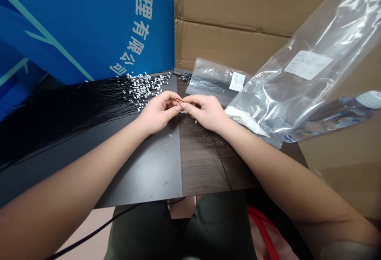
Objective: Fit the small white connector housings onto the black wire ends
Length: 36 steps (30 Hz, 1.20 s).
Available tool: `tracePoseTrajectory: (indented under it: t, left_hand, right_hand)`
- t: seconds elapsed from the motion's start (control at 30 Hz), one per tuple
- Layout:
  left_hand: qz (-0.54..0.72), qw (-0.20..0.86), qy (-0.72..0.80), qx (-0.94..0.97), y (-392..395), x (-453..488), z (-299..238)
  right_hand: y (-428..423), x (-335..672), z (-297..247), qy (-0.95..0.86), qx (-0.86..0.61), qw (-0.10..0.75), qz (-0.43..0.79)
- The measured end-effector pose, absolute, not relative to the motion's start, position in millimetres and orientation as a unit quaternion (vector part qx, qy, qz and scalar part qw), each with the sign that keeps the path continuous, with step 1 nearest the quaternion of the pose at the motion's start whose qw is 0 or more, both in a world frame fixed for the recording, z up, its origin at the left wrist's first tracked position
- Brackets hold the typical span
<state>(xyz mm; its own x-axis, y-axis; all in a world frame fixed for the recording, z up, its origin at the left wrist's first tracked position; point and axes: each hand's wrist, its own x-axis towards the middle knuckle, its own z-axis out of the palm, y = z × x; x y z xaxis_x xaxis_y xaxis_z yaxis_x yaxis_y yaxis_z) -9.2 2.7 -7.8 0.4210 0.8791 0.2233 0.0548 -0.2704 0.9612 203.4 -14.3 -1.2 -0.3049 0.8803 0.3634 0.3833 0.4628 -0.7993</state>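
My left hand (157, 111) and my right hand (205, 111) meet fingertip to fingertip above the tabletop, both closed in a pinch. A thin dark wire (179, 99) shows between the fingertips; its ends and anything else in the pinch are hidden. Left of my hands lies a large bundle of black wires (59, 101), with many small white connectors (144, 87) at their ends. A few small white pieces (196, 122) lie on the table just under my right hand. To the right, a clear plastic bag (268, 89) holds a heap of small white parts (245, 120).
A flatter clear bag (208, 77) with a white label lies behind my hands. A water bottle (333, 113) leans at the right by the cardboard (232, 41). A blue printed panel (89, 22) stands at the back left. The table's front edge (208, 192) is above my lap.
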Motion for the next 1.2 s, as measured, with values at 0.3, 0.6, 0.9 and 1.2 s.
tracePoseTrajectory:
  t: [0.3, 0.6, 0.9, 1.2]
  left_hand:
    - [0.471, 0.537, 0.357, 0.602, 4.8, -8.2, -7.2]
    - [0.498, 0.577, 0.395, 0.514, -1.5, -2.2, 0.8]
    - [0.484, 0.591, 0.376, 0.524, -4.9, -0.6, 0.8]
    - [0.47, 0.632, 0.359, 0.501, -3.9, -2.9, -1.9]
  right_hand:
    - [-15.1, 203.4, -1.9, -0.766, -0.417, 0.426, 0.241]
    - [-20.7, 202.3, -0.4, -0.77, -0.403, 0.424, 0.254]
    - [-16.2, 206.3, -1.4, -0.767, -0.403, 0.437, 0.242]
    - [-16.2, 205.5, -4.6, -0.775, -0.391, 0.432, 0.245]
